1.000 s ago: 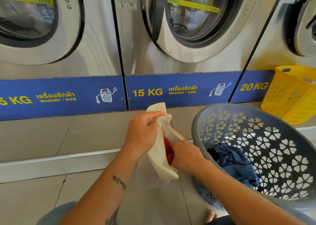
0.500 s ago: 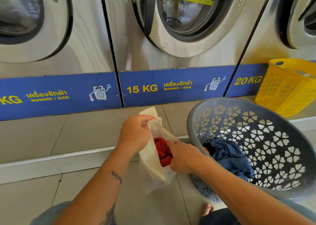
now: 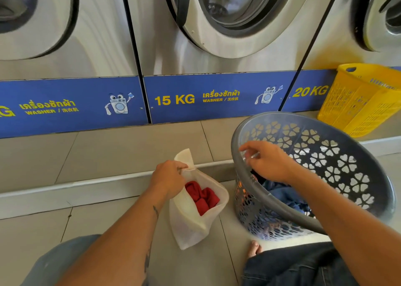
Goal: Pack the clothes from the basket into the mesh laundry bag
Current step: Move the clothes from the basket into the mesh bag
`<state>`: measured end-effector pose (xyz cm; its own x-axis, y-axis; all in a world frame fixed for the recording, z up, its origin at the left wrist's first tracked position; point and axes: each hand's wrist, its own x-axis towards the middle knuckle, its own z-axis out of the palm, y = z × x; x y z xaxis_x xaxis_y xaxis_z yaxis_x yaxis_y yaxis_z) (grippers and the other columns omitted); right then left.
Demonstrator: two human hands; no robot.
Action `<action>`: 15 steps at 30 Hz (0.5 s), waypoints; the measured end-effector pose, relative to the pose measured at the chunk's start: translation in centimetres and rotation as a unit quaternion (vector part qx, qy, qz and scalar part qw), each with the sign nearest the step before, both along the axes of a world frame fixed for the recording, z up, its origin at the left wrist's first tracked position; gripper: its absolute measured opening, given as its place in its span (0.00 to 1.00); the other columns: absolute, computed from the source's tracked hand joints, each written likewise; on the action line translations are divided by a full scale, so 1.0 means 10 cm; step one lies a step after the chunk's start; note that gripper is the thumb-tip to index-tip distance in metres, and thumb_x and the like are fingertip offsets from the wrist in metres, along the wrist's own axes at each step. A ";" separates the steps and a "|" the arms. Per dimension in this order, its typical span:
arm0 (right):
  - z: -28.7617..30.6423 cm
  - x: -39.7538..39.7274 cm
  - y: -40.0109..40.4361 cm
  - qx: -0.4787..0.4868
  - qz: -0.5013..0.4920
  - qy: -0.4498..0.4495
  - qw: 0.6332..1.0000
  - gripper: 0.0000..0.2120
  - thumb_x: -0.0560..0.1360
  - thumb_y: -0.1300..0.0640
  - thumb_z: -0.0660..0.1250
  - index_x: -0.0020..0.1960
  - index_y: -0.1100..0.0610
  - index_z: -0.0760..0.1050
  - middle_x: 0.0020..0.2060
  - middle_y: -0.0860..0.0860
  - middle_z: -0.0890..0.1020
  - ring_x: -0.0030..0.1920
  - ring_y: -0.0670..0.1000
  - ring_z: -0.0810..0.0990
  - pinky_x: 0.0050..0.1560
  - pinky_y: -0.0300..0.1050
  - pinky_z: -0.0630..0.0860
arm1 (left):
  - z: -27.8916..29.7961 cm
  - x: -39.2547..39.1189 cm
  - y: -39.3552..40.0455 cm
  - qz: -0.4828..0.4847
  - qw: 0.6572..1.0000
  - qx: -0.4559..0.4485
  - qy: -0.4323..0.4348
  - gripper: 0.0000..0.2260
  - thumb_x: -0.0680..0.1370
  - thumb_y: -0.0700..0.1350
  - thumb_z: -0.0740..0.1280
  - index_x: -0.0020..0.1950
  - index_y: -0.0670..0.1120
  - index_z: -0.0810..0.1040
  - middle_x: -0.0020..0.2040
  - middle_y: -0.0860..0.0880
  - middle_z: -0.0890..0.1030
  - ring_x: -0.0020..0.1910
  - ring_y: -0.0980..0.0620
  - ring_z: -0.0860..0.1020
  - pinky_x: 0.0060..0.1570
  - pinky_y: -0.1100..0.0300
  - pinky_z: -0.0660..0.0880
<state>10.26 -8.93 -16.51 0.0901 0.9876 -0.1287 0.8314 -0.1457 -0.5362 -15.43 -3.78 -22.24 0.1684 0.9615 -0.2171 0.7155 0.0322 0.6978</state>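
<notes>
While the left hand (image 3: 168,178) pinches the upper edge of the white mesh laundry bag (image 3: 196,209), its fingers closed tight on the fabric, the bag's mouth gapes open towards the camera. A red garment (image 3: 201,196) lies bunched inside, visible through the opening. The bag's lower end rests on the tiled floor (image 3: 86,216), between the person's knees.

Over to the right, the right hand (image 3: 268,162) hangs above the near rim of the grey basket (image 3: 366,164), fingers loosely spread and curled, holding nothing. It is clear of the bag and sits just over the basket's edge. Blue clothes (image 3: 282,193) lie crumpled in the bottom of the basket, partly hidden beneath the right forearm. The basket is tilted, with its opening turned towards the person, and stands just beside the bag.

Beyond it, a yellow basket (image 3: 360,99) stands on the raised tiled step against the machines. A row of steel washers (image 3: 227,25) fills the background, with blue panels below them marked 15 KG and 20 KG. A bare toe (image 3: 255,248) shows by the grey basket's base.
</notes>
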 end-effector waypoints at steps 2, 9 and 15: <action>-0.16 0.24 0.15 -0.100 -0.002 -0.044 0.994 0.21 0.78 0.61 0.62 0.70 0.51 0.72 0.60 0.53 0.80 0.59 0.56 0.80 0.56 0.46 0.76 | 0.02 0.03 -0.01 -0.011 1.000 0.002 0.010 0.20 0.74 0.37 0.62 0.61 0.52 0.81 0.61 0.44 0.79 0.54 0.44 0.78 0.54 0.52 0.78; -0.78 0.60 0.40 -0.312 0.094 -0.232 0.916 0.38 0.74 0.53 0.68 0.80 0.47 0.55 0.74 0.55 0.70 0.67 0.60 0.75 0.63 0.55 0.76 | 0.13 0.26 0.03 -0.016 1.000 0.024 -0.001 0.21 0.73 0.36 0.62 0.62 0.53 0.81 0.64 0.46 0.78 0.59 0.44 0.76 0.57 0.51 0.76; -1.39 0.72 0.64 -0.379 0.148 -0.276 0.871 0.44 0.72 0.47 0.73 0.80 0.46 0.52 0.73 0.54 0.71 0.67 0.61 0.73 0.65 0.57 0.74 | 0.11 0.43 0.13 -0.029 0.999 0.036 0.005 0.19 0.76 0.37 0.64 0.63 0.53 0.80 0.65 0.46 0.77 0.61 0.45 0.75 0.59 0.51 0.75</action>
